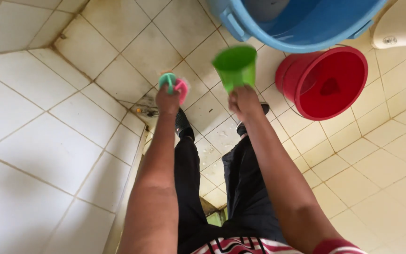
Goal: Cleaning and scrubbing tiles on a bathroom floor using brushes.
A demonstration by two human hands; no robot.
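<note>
The striped shirt hem (259, 245) sits closest to the lens, with black trousers (240, 188) below it and both bare forearms stretching away from it toward the floor. The left hand (167, 101) is closed around a small scrubber (175, 84) with a teal loop handle and a pink part beside it; the fingers wrap it fully, so only the top of the handle and the pink edge show past the knuckles. The right hand (244, 101) is closed as well, gripping the base of a green cup (235, 66) whose mouth tilts away from the person; the cup is blurred, so its rim detail cannot be made out.

Taking the green cup as the landmark: the scrubber is held just to its left, apart from it, at about the same height. Above and to the right of the cup stands a large blue tub (301, 23) with a handle on its near side, its rim passing close behind the cup. To the right of the cup, touching the edge of the tub in this view, sits a red bucket (325, 82), open side facing up. Further right of that, at the frame's corner, is part of a white toilet (400, 26). Below the cup, two dark shoes (183, 124) stand on the tiled floor (363, 178), which looks stained along the grout. Far left of the cup rises a white tiled wall (24, 141).
</note>
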